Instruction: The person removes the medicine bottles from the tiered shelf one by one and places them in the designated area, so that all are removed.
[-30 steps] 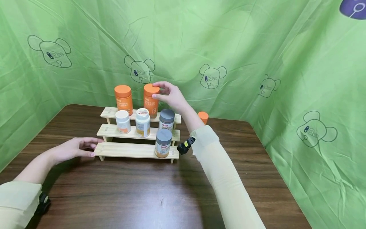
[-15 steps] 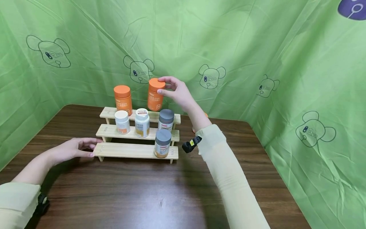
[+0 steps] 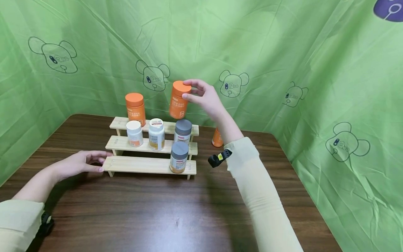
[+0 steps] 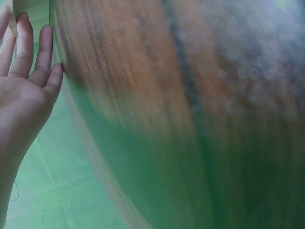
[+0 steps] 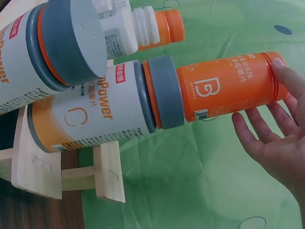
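My right hand [image 3: 206, 99] holds an orange bottle [image 3: 178, 105] by its cap, thumb in front and fingers behind. The bottle hangs slightly tilted above the right part of the top step of a three-step wooden display rack [image 3: 141, 164]. In the right wrist view, the held bottle [image 5: 224, 86] shows a large white B. My left hand [image 3: 77, 164] grips the left end of the rack's bottom step between thumb and fingers; in the left wrist view, the left hand [image 4: 24, 95] has its other fingers extended, and only a sliver of the rack shows.
Another orange bottle [image 3: 135, 110] stands on the top step. Two white bottles [image 3: 134, 134] and a grey-capped jar [image 3: 183, 131] occupy the middle step, with a second grey-capped jar [image 3: 178, 161] on the bottom step. Behind my right forearm, an orange bottle [image 3: 217, 138] stands partly hidden on the table [image 3: 141, 217].
My right hand has lifted the orange bottle off the top step and carried it up and to the right. The left hand stays at the rack's end.
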The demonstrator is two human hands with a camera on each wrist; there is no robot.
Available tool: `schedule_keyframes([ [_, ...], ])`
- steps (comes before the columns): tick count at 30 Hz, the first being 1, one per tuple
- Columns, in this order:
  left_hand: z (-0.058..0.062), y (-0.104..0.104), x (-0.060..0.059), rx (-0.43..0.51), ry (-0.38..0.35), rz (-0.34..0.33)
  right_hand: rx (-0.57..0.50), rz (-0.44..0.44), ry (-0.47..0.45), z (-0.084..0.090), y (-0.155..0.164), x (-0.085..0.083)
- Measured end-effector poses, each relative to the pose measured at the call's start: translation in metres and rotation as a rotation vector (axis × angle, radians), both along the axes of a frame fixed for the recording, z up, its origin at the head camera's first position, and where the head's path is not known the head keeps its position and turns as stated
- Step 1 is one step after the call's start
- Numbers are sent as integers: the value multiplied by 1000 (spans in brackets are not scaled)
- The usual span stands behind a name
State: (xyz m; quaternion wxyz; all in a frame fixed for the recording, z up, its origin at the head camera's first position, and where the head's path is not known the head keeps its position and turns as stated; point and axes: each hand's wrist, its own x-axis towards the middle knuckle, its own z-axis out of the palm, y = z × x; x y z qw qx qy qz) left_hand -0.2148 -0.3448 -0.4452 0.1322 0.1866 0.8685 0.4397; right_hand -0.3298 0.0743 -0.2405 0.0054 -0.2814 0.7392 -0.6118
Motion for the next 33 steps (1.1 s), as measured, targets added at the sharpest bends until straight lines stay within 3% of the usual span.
schedule_keyframes([
  [13,5,2,-1,-16,-2,7,-54,-4,14,11,24,10],
  [33,1,2,0,-18,0,13,-47,-50,17,14,65,16],
])
